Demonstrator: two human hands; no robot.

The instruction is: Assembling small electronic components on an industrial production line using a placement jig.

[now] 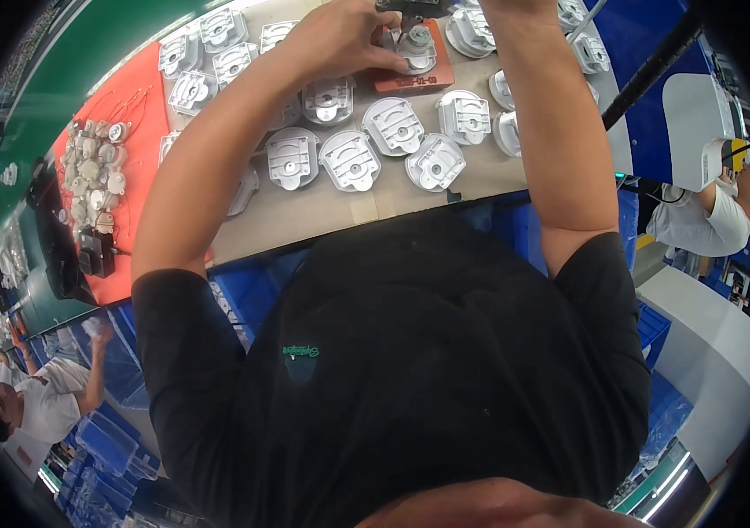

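The left hand point(359, 37), top centre of the frame, pinches the left side of a white plastic housing point(422, 62) between thumb and fingers. The housing sits on a red block point(410, 82), beneath a dark tool point(414, 7). The right hand point(517, 5) is cut off by the upper edge; its grip cannot be determined. Further white housings point(350, 161) lie on the desk point(480, 180). Small wired motors point(93, 172) are heaped on the red mat point(148, 106), upper left.
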